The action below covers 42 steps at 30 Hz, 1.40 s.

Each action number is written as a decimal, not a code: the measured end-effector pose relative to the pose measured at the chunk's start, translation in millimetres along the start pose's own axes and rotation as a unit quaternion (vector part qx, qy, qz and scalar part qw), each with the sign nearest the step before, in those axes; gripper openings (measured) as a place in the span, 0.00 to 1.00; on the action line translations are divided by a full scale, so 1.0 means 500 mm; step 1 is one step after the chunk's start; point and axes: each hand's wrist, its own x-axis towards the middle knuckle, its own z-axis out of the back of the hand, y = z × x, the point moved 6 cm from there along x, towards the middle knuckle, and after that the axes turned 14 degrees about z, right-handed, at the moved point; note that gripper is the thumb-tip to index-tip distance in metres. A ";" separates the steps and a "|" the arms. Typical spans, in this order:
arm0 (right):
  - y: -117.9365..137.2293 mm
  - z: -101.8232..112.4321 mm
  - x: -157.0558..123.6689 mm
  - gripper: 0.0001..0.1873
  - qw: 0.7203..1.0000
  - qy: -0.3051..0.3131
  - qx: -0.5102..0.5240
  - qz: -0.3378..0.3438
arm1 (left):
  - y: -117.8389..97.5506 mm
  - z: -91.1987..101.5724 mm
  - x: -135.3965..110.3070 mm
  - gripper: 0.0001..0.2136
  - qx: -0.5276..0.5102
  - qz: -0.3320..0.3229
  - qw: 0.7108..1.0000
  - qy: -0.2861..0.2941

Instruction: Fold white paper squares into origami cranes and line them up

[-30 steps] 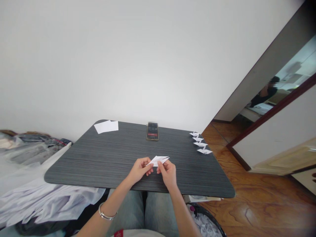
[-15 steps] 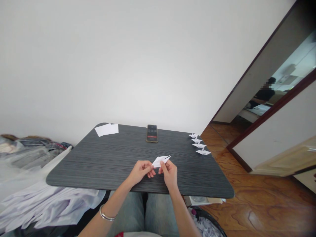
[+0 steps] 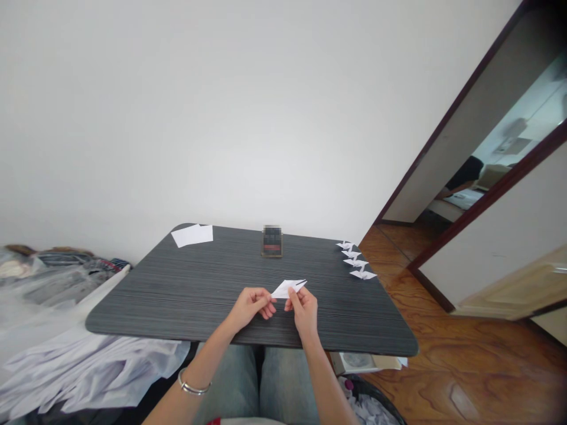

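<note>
A pointed, folded piece of white paper [image 3: 287,288] is held above the dark grey table [image 3: 177,307], near its front edge. My left hand [image 3: 250,308] pinches its left end between thumb and fingers. My right hand [image 3: 303,310] grips its right part, and the two hands nearly meet. Farther back lie loose white paper sheets [image 3: 192,236]. A row of several white origami cranes [image 3: 353,258] stands along the table's right edge. A phone [image 3: 271,241] stands at the back edge, its front blurred.
A heap of pale cloth [image 3: 84,369] lies left of the table, with a shallow box [image 3: 357,363] and a dark basket of white scraps [image 3: 367,406] under its front right. Wooden floor [image 3: 460,348] spreads right. Through a doorway, a person [image 3: 465,176] in dark clothes shows.
My hands still hold the folded paper, its tip turned slightly. The whole view has tilted a little. The person beyond the doorway has shifted, with less of them showing.
</note>
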 end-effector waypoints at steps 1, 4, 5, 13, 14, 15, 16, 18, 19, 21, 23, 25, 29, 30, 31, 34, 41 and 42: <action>0.000 0.001 0.000 0.14 1.000 -0.001 0.000 0.000 | -0.001 -0.002 -0.001 0.15 -0.004 0.002 1.000 0.005; 0.000 0.002 0.000 0.14 1.000 -0.004 -0.004 0.003 | -0.001 -0.005 -0.003 0.15 -0.015 0.011 1.000 0.019; 0.000 0.003 0.000 0.14 1.000 -0.005 -0.005 0.004 | 0.000 -0.005 -0.004 0.15 -0.018 0.014 0.999 0.024; 0.002 0.006 0.002 0.15 1.000 -0.018 -0.004 0.001 | 0.002 0.002 -0.001 0.16 -0.041 0.014 0.999 0.021; 0.003 0.003 0.002 0.15 1.000 -0.011 -0.002 0.000 | 0.001 0.000 0.000 0.16 -0.035 0.014 0.999 0.018; 0.003 -0.002 0.002 0.15 1.000 -0.002 0.001 -0.001 | 0.000 -0.002 0.001 0.15 -0.025 0.013 0.999 0.015; 0.003 -0.007 0.001 0.14 1.000 0.009 0.005 -0.003 | -0.001 -0.004 0.002 0.15 -0.013 0.011 1.000 0.013; 0.002 -0.017 0.000 0.13 0.999 0.034 0.012 -0.007 | -0.003 -0.007 0.004 0.14 0.008 0.003 1.000 0.009; 0.001 -0.022 -0.001 0.13 0.999 0.045 0.013 -0.010 | -0.003 -0.007 0.005 0.14 0.015 -0.001 1.000 0.007; -0.003 -0.030 -0.003 0.12 0.997 0.068 0.013 -0.019 | -0.002 -0.005 0.007 0.14 0.027 -0.010 1.000 0.003; -0.006 -0.037 -0.006 0.12 0.996 0.089 0.011 -0.030 | -0.001 -0.004 0.008 0.14 0.033 -0.016 0.999 0.003; -0.007 -0.041 -0.008 0.12 0.994 0.105 0.008 -0.035 | -0.001 -0.003 0.007 0.14 0.039 -0.021 0.999 0.005; -0.004 -0.042 -0.009 0.13 0.993 0.116 0.009 -0.029 | -0.005 -0.004 0.004 0.14 0.047 -0.027 0.998 0.010; -0.004 -0.041 -0.010 0.14 0.993 0.117 0.010 -0.031 | -0.006 -0.004 0.003 0.14 0.047 -0.028 0.998 0.012; -0.005 -0.041 -0.010 0.14 0.992 0.119 0.012 -0.034 | -0.007 -0.005 0.002 0.14 0.047 -0.028 0.998 0.014; -0.011 -0.041 -0.012 0.16 0.991 0.122 0.023 -0.046 | -0.011 -0.005 0.000 0.14 0.047 -0.026 0.998 0.018; -0.022 -0.047 -0.019 0.21 0.985 0.142 0.062 -0.073 | -0.011 0.000 -0.003 0.14 0.043 -0.030 0.999 0.005; -0.021 -0.048 -0.020 0.21 0.984 0.147 0.066 -0.075 | -0.011 0.001 -0.003 0.14 0.040 -0.032 0.999 0.004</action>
